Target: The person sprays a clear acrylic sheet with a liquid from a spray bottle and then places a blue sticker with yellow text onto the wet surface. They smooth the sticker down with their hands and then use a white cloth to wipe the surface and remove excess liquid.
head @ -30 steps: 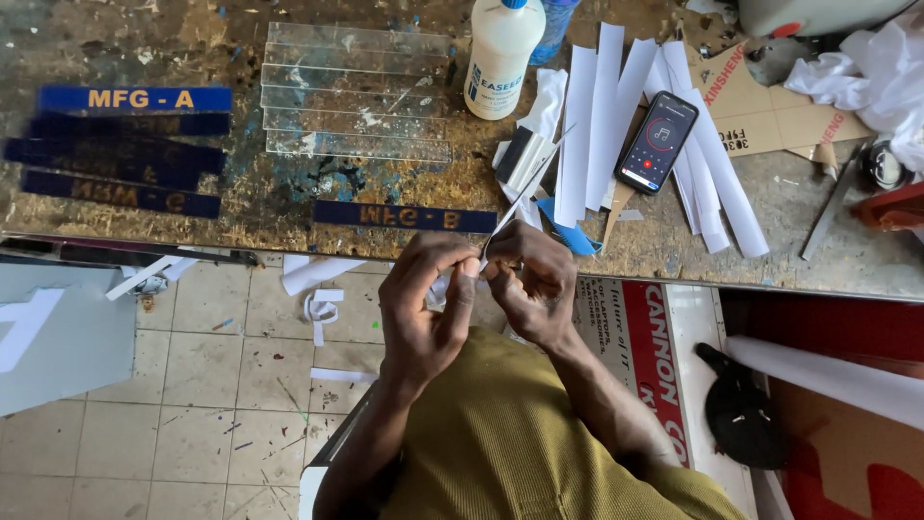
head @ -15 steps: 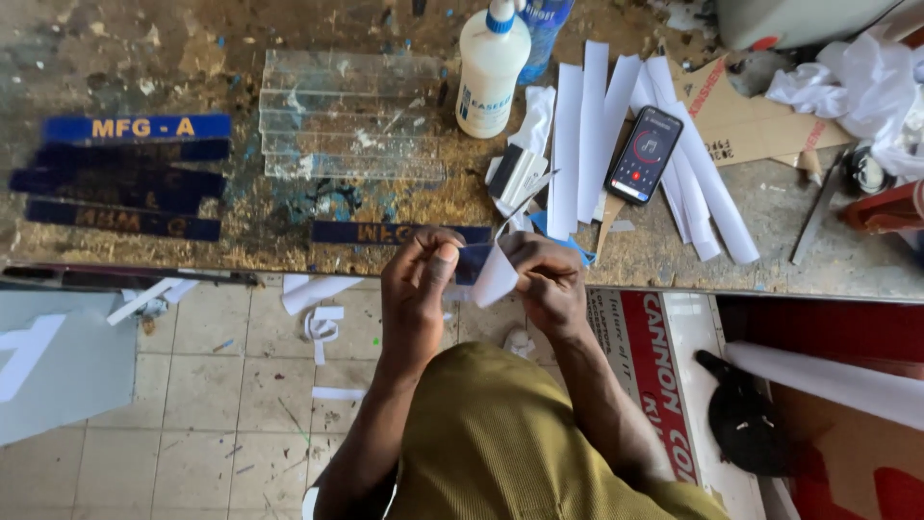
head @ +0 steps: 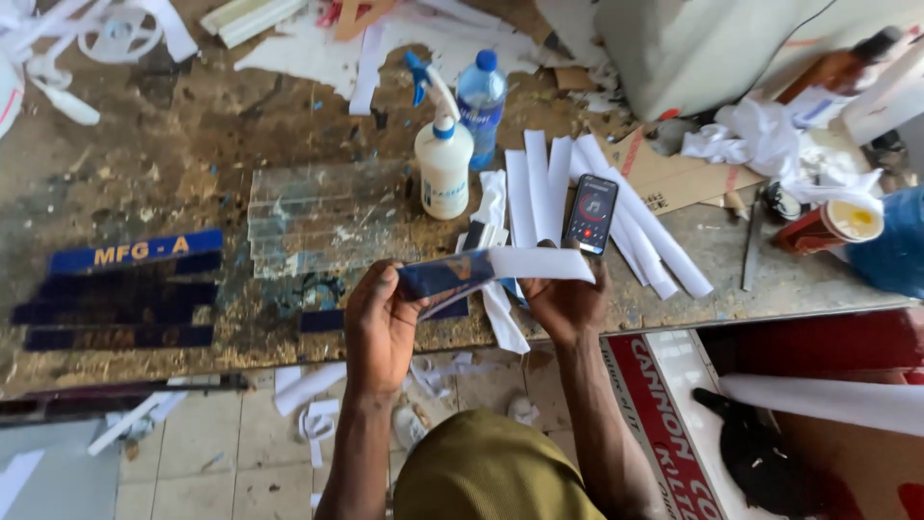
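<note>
Both hands are up at the middle of the frame, working one strip between them. The left hand pinches the blue end of the strip between thumb and fingers, and the right hand holds the white paper backing at its other end, fingers closed around it from below. The strip hangs in the air just above the near edge of the bench, touching nothing else. To my eye the backing is being peeled away from the blue film, and it looks only partly separated. Carrying on would call for a steady pull with the blue end kept taut, so it doesn't curl onto itself.

As for containers, a white spray bottle with a blue trigger stands in the upper middle; what is in it I cannot tell. Just behind it is a clear water bottle with a blue cap, its fill level unclear. At the right edge a small cup holds something yellowish. A phone lies on white paper strips near the right hand.
</note>
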